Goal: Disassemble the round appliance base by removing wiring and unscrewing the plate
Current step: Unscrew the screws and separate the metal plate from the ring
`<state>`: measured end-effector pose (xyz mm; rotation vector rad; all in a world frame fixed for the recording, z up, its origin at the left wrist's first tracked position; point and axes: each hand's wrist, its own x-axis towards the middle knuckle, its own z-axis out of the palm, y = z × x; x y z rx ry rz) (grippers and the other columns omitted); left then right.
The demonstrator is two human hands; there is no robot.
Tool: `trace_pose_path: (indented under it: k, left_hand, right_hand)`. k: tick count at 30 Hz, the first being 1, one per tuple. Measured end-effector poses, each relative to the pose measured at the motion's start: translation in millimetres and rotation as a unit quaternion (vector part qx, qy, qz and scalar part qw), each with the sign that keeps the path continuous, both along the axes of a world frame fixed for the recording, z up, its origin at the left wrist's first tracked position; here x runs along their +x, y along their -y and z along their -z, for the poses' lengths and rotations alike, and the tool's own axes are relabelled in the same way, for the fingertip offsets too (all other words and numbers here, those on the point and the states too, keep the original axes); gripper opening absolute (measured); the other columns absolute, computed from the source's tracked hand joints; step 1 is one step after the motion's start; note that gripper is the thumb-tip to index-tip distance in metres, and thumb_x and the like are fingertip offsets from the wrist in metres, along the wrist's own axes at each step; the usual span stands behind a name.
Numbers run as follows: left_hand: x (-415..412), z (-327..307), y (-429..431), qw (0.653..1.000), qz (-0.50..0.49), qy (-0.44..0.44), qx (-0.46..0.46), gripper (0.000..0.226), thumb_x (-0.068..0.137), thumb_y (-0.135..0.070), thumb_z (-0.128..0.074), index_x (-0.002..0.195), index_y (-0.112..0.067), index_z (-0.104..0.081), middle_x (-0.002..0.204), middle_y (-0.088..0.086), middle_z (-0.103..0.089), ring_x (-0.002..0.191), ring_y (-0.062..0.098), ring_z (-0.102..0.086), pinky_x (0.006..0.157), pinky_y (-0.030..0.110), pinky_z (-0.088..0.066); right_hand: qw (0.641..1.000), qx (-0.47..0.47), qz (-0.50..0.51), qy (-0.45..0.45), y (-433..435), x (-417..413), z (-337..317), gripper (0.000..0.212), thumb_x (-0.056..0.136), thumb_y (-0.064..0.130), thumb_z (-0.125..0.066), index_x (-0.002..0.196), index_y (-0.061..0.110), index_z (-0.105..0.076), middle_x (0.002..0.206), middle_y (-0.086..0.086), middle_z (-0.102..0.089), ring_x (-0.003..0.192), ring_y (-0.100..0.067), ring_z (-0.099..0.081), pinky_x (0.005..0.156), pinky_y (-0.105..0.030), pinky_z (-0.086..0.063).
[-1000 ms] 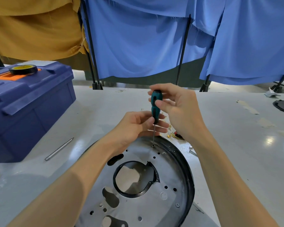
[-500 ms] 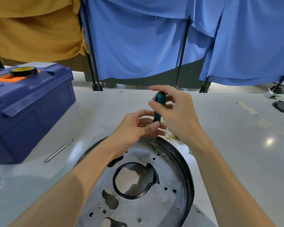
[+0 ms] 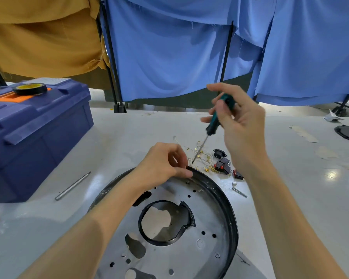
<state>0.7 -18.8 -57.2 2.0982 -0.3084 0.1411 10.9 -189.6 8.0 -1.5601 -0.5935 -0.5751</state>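
The round appliance base (image 3: 231,214), a black ring around a grey metal plate (image 3: 189,256) with holes and a central black collar, lies on the table in front of me. My left hand (image 3: 163,166) pinches the far rim of the base between thumb and fingers. A small loose screw (image 3: 187,182) sits on the plate just below that hand. My right hand (image 3: 240,125) grips a green-handled screwdriver (image 3: 218,119), lifted off the plate, tip pointing down-left above the removed wiring (image 3: 201,158).
Behind the base lie white wires with gold terminals, a black socket (image 3: 219,153) and red-black switches (image 3: 223,165). A metal bit (image 3: 73,186) lies to the left, another (image 3: 239,191) to the right. A blue toolbox (image 3: 34,133) with a tape roll stands at the left.
My right hand has lifted the screwdriver off the plate and swung it up and to the right. My left hand has let go of the shaft and moved to the rim.
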Motion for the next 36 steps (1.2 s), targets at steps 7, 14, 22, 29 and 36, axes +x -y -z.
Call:
trace_pose_path:
  k: [7,14,22,29,36]
  left_hand:
    - [2.5,2.7,7.2,0.962,0.013,0.004,0.272,0.025,0.068,-0.027,-0.084,0.091,-0.022,-0.076,0.076,-0.007,-0.065,0.071,0.012,-0.062,0.069,0.028,-0.051]
    - [-2.5,-1.9,16.4,0.914,0.027,0.031,0.403,0.019,0.088,-0.025,-0.063,0.104,-0.024,-0.073,0.102,0.004,-0.064,0.094,0.027,-0.060,0.076,0.038,-0.050]
    - [-8.0,-3.8,32.3,0.804,0.037,0.113,0.582,0.019,0.093,-0.013,-0.047,0.106,-0.010,-0.061,0.107,0.006,-0.055,0.095,0.029,-0.056,0.059,0.033,-0.029]
    - [-9.9,-6.8,38.0,0.767,0.045,0.124,0.627,0.015,0.088,-0.012,-0.051,0.101,-0.007,-0.056,0.103,0.008,-0.056,0.083,0.025,-0.052,0.049,0.029,-0.020]
    - [-10.7,-12.1,43.6,0.754,0.046,0.140,0.640,0.012,0.086,-0.005,-0.048,0.097,-0.006,-0.053,0.099,0.011,-0.059,0.067,0.024,-0.039,0.053,0.032,-0.026]
  right_hand:
    - [0.959,-0.264,0.020,-0.103,20.2,16.1,12.3,0.013,0.091,0.015,-0.063,0.088,0.020,-0.075,0.080,-0.025,-0.060,0.058,-0.018,-0.045,0.056,-0.029,-0.039]
    - [0.816,-0.524,-0.065,-0.236,13.1,19.2,29.4,0.016,0.086,0.020,-0.071,0.100,0.014,-0.075,0.071,0.000,-0.053,0.065,-0.016,-0.048,0.061,-0.026,-0.040]
    - [0.803,-0.536,-0.056,-0.255,11.6,21.4,34.3,0.010,0.086,0.020,-0.067,0.091,0.013,-0.072,0.071,-0.001,-0.055,0.071,-0.024,-0.052,0.069,-0.037,-0.048]
    - [0.798,-0.541,-0.063,-0.258,12.0,21.9,35.8,0.014,0.086,0.021,-0.065,0.072,0.019,-0.063,0.068,-0.008,-0.054,0.065,-0.025,-0.048,0.064,-0.035,-0.045]
    - [0.794,-0.542,-0.071,-0.266,12.8,21.2,35.5,0.020,0.085,0.015,-0.059,0.068,0.006,-0.065,0.066,-0.013,-0.044,0.062,-0.025,-0.038,0.058,-0.034,-0.037]
